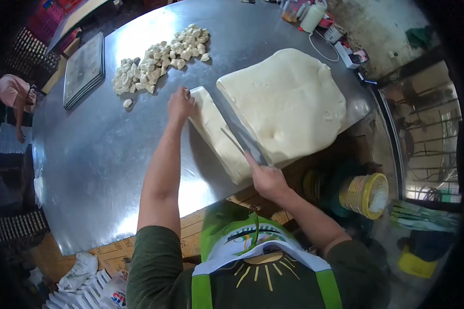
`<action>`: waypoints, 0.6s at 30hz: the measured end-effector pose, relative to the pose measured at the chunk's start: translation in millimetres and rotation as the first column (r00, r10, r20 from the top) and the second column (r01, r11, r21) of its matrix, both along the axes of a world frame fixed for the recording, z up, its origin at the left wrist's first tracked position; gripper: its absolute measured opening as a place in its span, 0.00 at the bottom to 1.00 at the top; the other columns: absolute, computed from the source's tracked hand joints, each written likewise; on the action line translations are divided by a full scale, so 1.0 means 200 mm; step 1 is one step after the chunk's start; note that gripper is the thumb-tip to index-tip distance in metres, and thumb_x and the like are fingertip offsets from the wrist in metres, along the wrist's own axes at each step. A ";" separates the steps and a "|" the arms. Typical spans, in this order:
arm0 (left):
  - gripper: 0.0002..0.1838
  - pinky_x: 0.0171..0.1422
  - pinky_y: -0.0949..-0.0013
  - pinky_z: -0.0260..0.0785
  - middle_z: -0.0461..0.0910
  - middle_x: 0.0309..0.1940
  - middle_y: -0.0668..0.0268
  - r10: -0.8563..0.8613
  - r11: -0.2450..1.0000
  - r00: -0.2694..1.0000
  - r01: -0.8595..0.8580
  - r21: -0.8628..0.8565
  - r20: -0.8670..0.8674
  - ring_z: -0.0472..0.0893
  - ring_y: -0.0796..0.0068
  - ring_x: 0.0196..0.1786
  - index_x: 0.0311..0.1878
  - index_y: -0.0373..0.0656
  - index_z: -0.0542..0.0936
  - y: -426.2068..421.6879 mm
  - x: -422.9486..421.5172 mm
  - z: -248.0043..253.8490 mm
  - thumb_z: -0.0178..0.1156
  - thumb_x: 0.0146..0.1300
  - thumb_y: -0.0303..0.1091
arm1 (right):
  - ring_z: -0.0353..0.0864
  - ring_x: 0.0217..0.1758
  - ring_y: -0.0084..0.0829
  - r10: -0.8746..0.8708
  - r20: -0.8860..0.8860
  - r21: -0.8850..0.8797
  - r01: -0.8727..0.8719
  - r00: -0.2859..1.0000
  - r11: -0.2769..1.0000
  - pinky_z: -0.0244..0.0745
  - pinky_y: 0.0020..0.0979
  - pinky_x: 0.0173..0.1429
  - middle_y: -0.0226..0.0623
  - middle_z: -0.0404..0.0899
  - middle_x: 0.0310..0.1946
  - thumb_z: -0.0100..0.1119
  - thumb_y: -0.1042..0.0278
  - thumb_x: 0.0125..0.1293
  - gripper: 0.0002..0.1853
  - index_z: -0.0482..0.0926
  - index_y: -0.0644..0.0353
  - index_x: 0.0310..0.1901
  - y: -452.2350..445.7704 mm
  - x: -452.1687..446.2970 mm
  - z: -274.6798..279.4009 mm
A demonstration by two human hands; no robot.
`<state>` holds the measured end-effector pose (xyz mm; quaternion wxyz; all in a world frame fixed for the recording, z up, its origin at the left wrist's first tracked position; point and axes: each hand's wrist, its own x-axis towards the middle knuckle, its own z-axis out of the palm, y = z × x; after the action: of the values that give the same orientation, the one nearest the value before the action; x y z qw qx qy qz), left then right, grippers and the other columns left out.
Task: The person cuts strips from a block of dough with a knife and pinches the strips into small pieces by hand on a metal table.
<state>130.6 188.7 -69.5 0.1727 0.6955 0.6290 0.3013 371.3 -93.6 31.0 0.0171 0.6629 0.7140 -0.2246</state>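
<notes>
A large slab of pale dough (299, 103) lies on the metal table, and a long cut strip of dough (216, 129) sits to its left with a narrow gap between them. My left hand (180, 105) is closed at the strip's far end, fingers curled against its corner. In my right hand (270, 181), wrapped round a handle that my fingers hide, is a knife (233, 139). Its thin blade points away from me over the near part of the strip. Farther back lies a heap of small dough pieces (162, 59).
Stacked metal trays (84, 69) rest at the table's (98, 170) left edge. Bottles (312, 18) and a white cable are at the back right. A yellow bucket (363, 195) stands low on the right. Another person (18, 95) is at the far left.
</notes>
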 end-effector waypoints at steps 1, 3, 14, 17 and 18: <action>0.17 0.52 0.51 0.72 0.83 0.38 0.53 0.005 1.000 1.000 -0.005 -0.009 0.002 0.81 0.48 0.46 0.47 0.45 0.77 0.02 -0.01 0.00 0.64 0.54 0.37 | 0.83 0.34 0.54 -0.009 0.051 -0.023 0.010 0.999 1.000 0.76 0.52 0.39 0.52 0.82 0.30 0.46 0.68 0.72 0.31 0.54 0.50 0.76 0.12 -0.07 0.01; 0.15 0.51 0.50 0.72 0.83 0.36 0.54 0.015 0.996 1.000 -0.012 -0.090 0.027 0.82 0.48 0.44 0.43 0.45 0.78 0.02 -0.02 0.03 0.64 0.52 0.37 | 0.84 0.37 0.54 -0.012 0.013 -0.059 0.013 1.000 0.998 0.77 0.53 0.42 0.53 0.83 0.33 0.45 0.70 0.71 0.32 0.53 0.52 0.76 0.40 -0.19 0.06; 0.15 0.46 0.51 0.73 0.83 0.36 0.49 -0.018 0.990 0.998 0.025 -0.136 0.052 0.82 0.44 0.43 0.39 0.39 0.77 0.05 -0.10 0.00 0.64 0.51 0.37 | 0.86 0.46 0.51 0.075 -0.009 0.100 -0.074 0.997 0.992 0.77 0.50 0.50 0.52 0.85 0.41 0.47 0.68 0.68 0.35 0.51 0.49 0.76 1.10 -0.49 -0.30; 0.14 0.45 0.51 0.73 0.83 0.36 0.49 -0.035 0.994 0.999 0.034 -0.101 -0.011 0.82 0.44 0.43 0.40 0.38 0.77 0.04 -0.12 -0.01 0.63 0.52 0.37 | 0.86 0.44 0.51 0.124 0.081 -0.085 -0.117 0.989 0.989 0.78 0.50 0.49 0.50 0.85 0.40 0.47 0.69 0.68 0.36 0.49 0.49 0.77 0.69 -0.35 -0.19; 0.15 0.45 0.51 0.73 0.83 0.37 0.48 -0.055 0.993 0.998 0.051 -0.109 -0.042 0.82 0.44 0.43 0.40 0.38 0.77 0.03 -0.12 0.00 0.64 0.53 0.37 | 0.86 0.43 0.52 0.133 0.088 -0.111 -0.123 0.987 0.986 0.78 0.50 0.48 0.49 0.85 0.40 0.47 0.70 0.67 0.37 0.49 0.49 0.77 0.54 -0.29 -0.17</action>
<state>106.2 193.8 -68.7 0.2036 0.7082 0.6293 0.2467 313.9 13.9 -2.1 0.1004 0.6238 0.7406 -0.2285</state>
